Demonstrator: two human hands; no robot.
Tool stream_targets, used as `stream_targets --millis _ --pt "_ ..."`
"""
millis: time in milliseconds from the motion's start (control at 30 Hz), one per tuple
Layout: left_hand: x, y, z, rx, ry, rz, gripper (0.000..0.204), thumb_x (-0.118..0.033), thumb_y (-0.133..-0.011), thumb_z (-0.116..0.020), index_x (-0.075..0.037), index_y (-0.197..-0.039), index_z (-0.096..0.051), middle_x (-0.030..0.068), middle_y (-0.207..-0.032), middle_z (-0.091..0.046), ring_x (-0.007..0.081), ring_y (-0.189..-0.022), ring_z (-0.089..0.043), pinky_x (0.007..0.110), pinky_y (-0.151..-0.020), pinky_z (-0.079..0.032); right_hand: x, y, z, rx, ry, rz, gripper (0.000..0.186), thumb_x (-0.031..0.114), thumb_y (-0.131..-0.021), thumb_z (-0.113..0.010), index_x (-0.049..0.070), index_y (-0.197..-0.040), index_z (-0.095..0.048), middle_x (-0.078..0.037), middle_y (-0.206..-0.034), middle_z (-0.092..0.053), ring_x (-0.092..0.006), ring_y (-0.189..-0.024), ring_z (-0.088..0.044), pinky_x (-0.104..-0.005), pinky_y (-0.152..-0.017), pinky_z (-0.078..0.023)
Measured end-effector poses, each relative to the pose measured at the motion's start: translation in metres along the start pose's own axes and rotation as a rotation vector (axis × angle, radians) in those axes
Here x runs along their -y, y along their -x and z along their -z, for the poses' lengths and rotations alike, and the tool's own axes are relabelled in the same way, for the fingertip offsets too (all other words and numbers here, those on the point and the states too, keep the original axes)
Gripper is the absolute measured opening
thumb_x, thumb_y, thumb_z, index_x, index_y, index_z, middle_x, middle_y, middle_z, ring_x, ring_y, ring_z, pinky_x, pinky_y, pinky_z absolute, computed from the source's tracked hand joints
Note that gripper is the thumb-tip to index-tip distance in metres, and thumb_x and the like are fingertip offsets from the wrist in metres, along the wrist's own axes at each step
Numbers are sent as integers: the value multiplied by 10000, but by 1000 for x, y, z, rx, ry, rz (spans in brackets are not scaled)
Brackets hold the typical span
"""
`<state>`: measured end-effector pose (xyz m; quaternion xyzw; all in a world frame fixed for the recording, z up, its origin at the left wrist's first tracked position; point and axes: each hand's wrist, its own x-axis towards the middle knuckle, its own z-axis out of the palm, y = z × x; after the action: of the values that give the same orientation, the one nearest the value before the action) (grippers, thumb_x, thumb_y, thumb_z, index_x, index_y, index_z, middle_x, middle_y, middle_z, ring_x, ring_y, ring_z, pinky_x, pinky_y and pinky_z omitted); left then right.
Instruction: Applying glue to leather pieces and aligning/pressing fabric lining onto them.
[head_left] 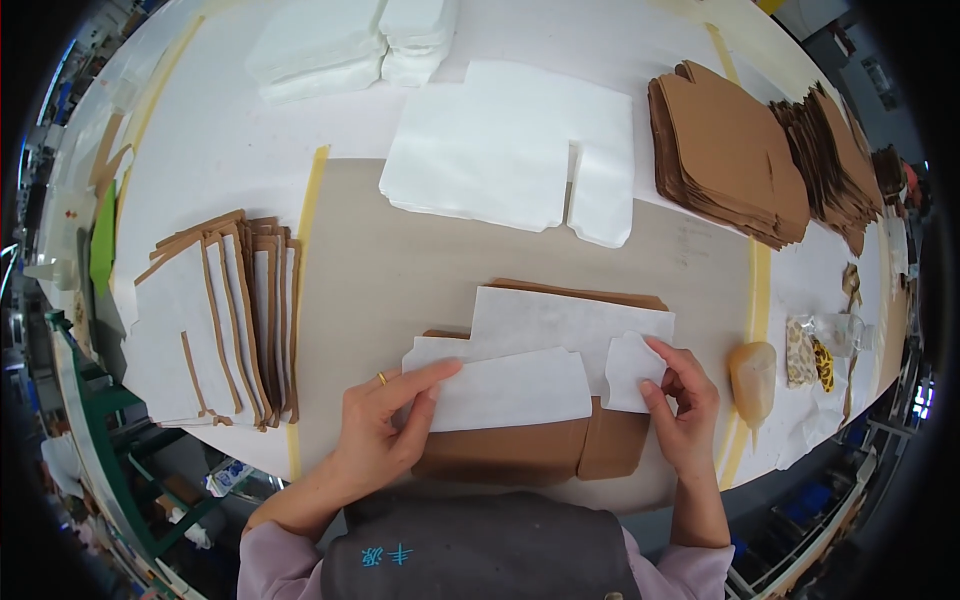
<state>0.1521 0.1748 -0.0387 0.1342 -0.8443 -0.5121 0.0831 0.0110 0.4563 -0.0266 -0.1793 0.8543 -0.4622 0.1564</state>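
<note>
A white cut sheet [520,340] lies over a brown panel [500,455] of similar outline at the near middle of the table. The brown shows along the back edge and as a wide strip at the front. My left hand [390,415] pinches the left part of the sheet between thumb and forefinger; a ring is on one finger. My right hand [683,400] pinches the small separate flap at the sheet's right end, its thumb in front. The sheet's near edge looks raised off the brown panel.
White sheets [500,150] lie stacked beyond my hands, with thicker white stacks [320,45] behind. Brown panels [735,150] are piled at the far right. White-faced brown pieces [200,330] overlap at left. An amber bottle with a narrow tip [752,385] lies right of my right hand.
</note>
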Motion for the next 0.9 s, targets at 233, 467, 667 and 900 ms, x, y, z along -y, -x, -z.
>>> stream_targets --millis 233,467,667,900 --pt "0 -3 1 0 -111 -24 339 48 -816 -649 -86 -1120 -715 80 -628 -579 152 -483 -493 275 -465 -384 -3 -8 0 49 18 -41 459 -60 -803 -663 53 -1248 -643 -37 -843 -549 -109 -688 -469 -234 -633 -454" --pt "0 0 -1 7 -101 24 316 28 -803 -657 -71 -1094 -727 61 -600 -559 141 -500 -481 259 -499 -372 3 -9 1 68 84 -33 461 -60 -794 -669 56 -1240 -651 -54 -877 -570 -125 -691 -490 -240 -645 -461" --pt "0 -1 0 70 -144 65 308 32 -801 -658 -62 -1086 -727 100 -685 -645 172 -570 -590 272 -555 -448 6 -9 3 73 93 -62 456 -62 -798 -672 45 -1240 -652 -86 -970 -598 -131 -719 -526 -252 -657 -481" --pt "5 0 -5 60 -103 75 282 32 -807 -651 -31 -1073 -724 160 -847 -717 231 -717 -689 281 -676 -512 3 -12 5 98 97 -48 441 -40 -828 -673 72 -1253 -645 -80 -1034 -591 -141 -730 -538 -254 -651 -484"
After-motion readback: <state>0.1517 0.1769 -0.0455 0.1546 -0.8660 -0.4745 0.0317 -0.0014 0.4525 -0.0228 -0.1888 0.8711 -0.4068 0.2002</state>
